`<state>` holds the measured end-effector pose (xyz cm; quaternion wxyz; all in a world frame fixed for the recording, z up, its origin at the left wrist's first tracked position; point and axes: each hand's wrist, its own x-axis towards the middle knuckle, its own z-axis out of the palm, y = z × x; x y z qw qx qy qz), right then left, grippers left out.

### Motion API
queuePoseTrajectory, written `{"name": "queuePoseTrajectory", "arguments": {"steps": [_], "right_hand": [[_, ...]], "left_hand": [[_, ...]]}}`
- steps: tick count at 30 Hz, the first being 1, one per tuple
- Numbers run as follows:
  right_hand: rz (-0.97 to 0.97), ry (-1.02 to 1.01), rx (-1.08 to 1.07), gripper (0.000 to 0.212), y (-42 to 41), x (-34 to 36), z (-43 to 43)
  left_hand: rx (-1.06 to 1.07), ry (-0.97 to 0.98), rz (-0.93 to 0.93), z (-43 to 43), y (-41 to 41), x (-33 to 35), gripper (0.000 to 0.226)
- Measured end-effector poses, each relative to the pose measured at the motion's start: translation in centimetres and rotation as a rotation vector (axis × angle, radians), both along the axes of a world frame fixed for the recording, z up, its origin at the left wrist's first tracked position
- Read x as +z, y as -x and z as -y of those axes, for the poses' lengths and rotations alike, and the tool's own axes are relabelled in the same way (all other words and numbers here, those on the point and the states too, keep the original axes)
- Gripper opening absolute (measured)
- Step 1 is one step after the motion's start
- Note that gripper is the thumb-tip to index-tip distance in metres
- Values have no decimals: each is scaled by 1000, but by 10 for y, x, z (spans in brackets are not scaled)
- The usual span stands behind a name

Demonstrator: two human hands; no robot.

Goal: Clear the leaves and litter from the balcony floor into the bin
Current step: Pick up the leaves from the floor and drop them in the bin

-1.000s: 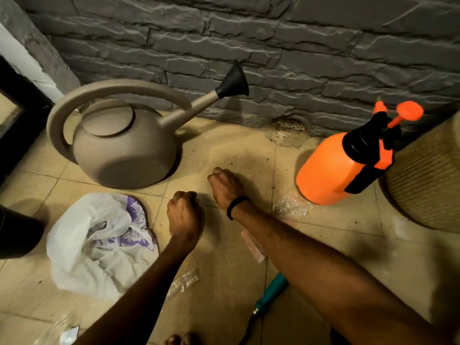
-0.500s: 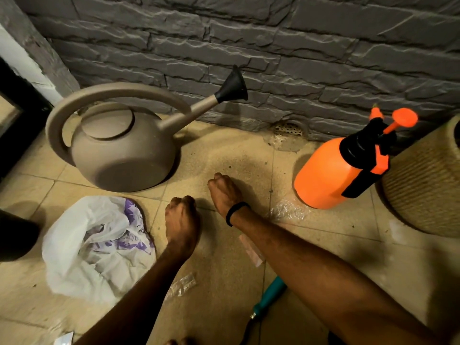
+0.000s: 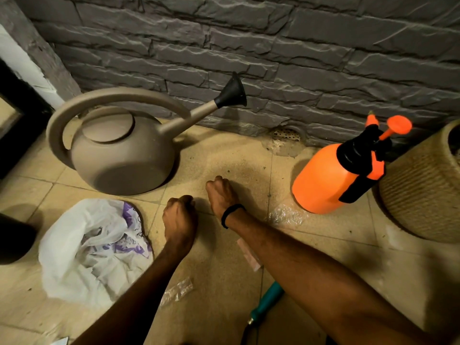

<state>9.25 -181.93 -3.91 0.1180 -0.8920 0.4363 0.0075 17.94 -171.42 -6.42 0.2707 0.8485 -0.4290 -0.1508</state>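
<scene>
Hands barely shifted: left hand [image 3: 179,217], right hand [image 3: 219,192] fisted on floor [image 3: 323,247].

Teal-handled tool [image 3: 267,298] and pink scrap [image 3: 249,257] partly under the right forearm [image 3: 311,270]; woven pot [image 3: 423,195] half out of frame.

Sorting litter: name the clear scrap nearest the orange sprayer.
The scrap at the sprayer's base, right of the right hand; the other lies by the left forearm.
</scene>
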Motion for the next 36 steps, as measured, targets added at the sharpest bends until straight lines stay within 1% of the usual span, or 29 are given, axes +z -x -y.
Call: {"name": "queuePoseTrajectory", "arguments": {"steps": [2,4,5,6,7,8,10,12,13,14,15,17,19,21,22,23,24,26,27,28,30,31,34,36], "right_hand": [[9,16,3,22,1,0,3],[14,15,-4,20,2,-1,7],[56,-11,-52,19,1,-3,11],[123,-60,-143,18,2,-3,16],[171,-134,-250,18,4,-2,23],[211,-219,-346,15,4,0,31],[356,-455,-534,7,10,6,49],[610,-835,-699,10,15,23,57],[736,-1018,-747,13,15,31,58],[810,-1136,-742,14,16,41,57],[825,-1199,-698,12,16,47,56],[763,-1259,-535,12,13,58,51],[629,-1214,-383,21,8,64,45],[458,-1073,-268,19,3,66,41],[404,-1014,-228,18,0,68,40],[392,-978,-209,18,-1,68,41],[422,-966,-208,18,-2,70,42],[529,-881,-234,16,0,70,48],[550,-786,-240,16,3,68,52],[525,-666,-224,16,6,64,56],[372,-460,-148,22,13,51,58],[280,-415,-110,28,16,41,56],[57,-367,23,46,24,13,40],[8,-288,102,55,25,-3,30]], "left_hand": [[17,16,-23,4,-2,1,24],[67,41,-106,9,-2,8,20],[104,50,-170,11,-2,10,17],[150,56,-268,14,-3,11,15],[215,60,-411,18,-4,13,14],[299,64,-599,21,-6,16,14],[460,59,-956,29,-7,24,11],[552,48,-1163,36,-6,36,11],[575,54,-1250,39,-5,40,13],[579,72,-1344,41,-4,44,15],[576,90,-1430,43,-4,46,19],[572,120,-1561,47,-2,47,23],[578,155,-1650,52,0,48,22],[581,167,-1743,56,1,47,29],[583,173,-1789,57,0,45,34],[592,177,-1828,57,-2,42,38],[609,179,-1863,57,-4,40,39],[663,190,-1897,55,-9,38,41],[695,206,-1887,54,-11,38,42],[727,231,-1867,52,-14,39,41],[789,300,-1820,46,-20,37,39],[817,333,-1805,43,-24,35,38],[891,389,-1742,36,-36,26,38],[933,414,-1717,33,-41,23,39]]}}
